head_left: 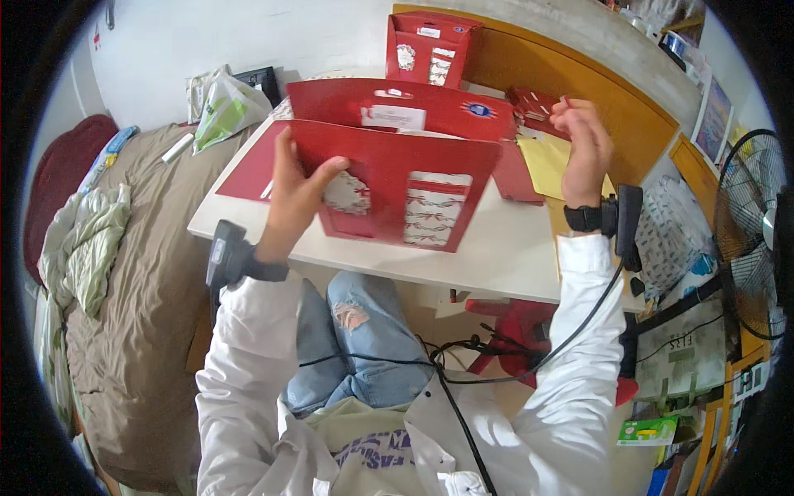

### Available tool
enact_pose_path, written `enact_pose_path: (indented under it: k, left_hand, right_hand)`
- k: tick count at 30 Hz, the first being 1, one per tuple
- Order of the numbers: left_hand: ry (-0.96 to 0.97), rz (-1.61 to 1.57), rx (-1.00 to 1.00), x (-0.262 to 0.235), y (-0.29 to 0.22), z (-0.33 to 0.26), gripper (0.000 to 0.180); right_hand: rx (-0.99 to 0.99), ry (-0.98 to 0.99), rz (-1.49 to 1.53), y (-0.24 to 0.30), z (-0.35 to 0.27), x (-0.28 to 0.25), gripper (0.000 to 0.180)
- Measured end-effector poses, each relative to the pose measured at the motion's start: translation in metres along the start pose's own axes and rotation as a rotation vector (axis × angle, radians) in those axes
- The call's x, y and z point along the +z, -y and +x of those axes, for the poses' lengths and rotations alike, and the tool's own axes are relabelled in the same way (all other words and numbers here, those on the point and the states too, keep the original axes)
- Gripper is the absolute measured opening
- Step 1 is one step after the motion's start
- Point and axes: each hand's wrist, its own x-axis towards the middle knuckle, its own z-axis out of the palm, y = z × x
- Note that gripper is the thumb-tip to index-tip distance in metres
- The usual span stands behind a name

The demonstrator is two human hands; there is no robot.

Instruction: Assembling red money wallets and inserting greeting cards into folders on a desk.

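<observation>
Left hand [298,192] clasps the red box [382,186]; keep that grip light, steady; right hand [585,149] half-curled, its contents unclear.

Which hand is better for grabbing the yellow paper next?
Probably the right hand: it appears beside the yellow paper, though its fingers may be pinching something small. The left hand is farther away, holding the left side of the red box.
</observation>
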Motion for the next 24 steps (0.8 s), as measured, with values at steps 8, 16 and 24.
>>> enact_pose_path:
  k: [8, 16, 24]
  left_hand:
    - [-0.164, 0.172, -0.01, -0.038, 0.005, 0.009, 0.05]
    - [-0.201, 0.186, -0.074, -0.04, 0.002, 0.007, 0.053]
    - [-0.214, 0.211, -0.119, -0.037, 0.002, 0.008, 0.056]
  right_hand:
    - [0.266, 0.833, -0.789, -0.133, 0.025, -0.007, 0.022]
    - [0.008, 0.928, -1.276, -0.256, 0.017, 0.019, 0.026]
    - [0.283, 1.015, -1.163, -0.299, 0.019, 0.037, 0.025]
